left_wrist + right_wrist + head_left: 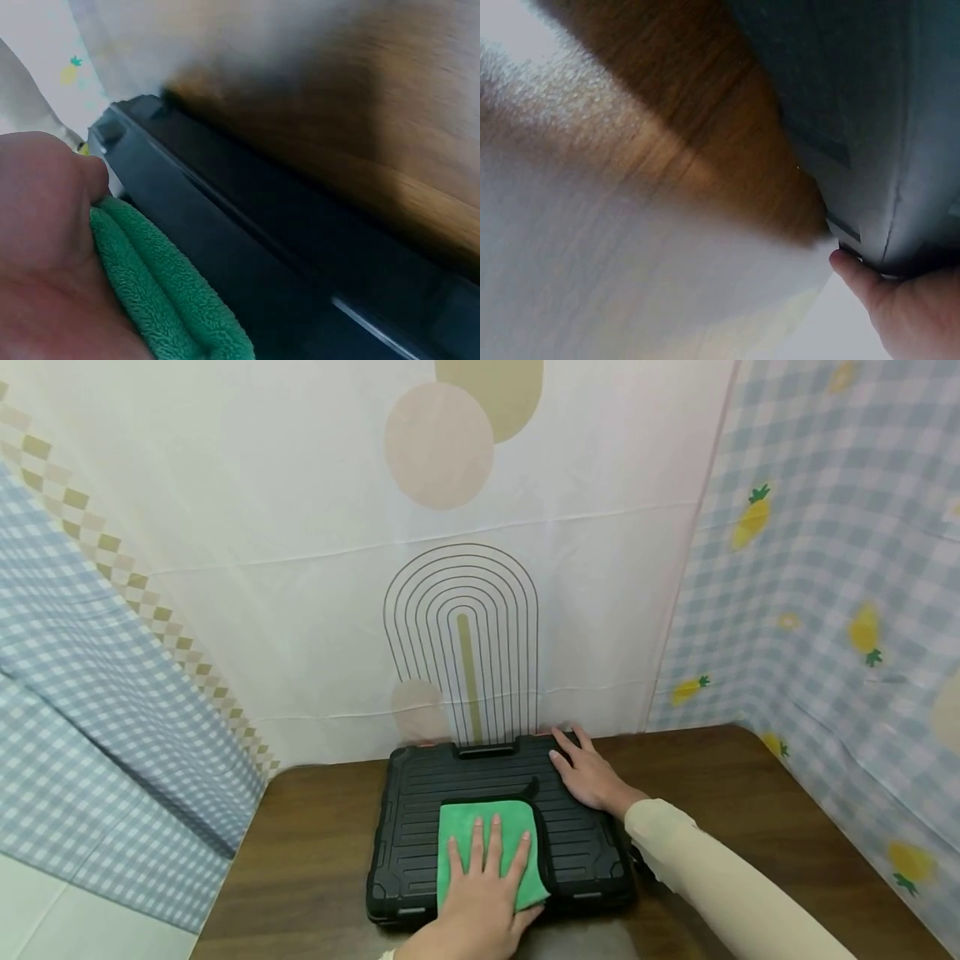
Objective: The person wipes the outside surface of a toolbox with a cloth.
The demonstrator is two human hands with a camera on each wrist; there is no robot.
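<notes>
A black ribbed plastic carrying case lies closed and flat, its handle at the far side. On its lid is a folded green towelling cloth with dark edging. My left hand presses palm down on this cloth, fingers spread and straight. In the left wrist view, the folded cloth shows beneath the hand, beside the case's near edge. At the far right corner of the lid rests my right hand, fingers spread. The right wrist view shows its thumb or finger touching the case's edge.
The case sits on a brown wood-grain table. Behind the table hangs a white cloth printed with arches and circles. Blue checked cloths hang at the left and right, close to the table's sides.
</notes>
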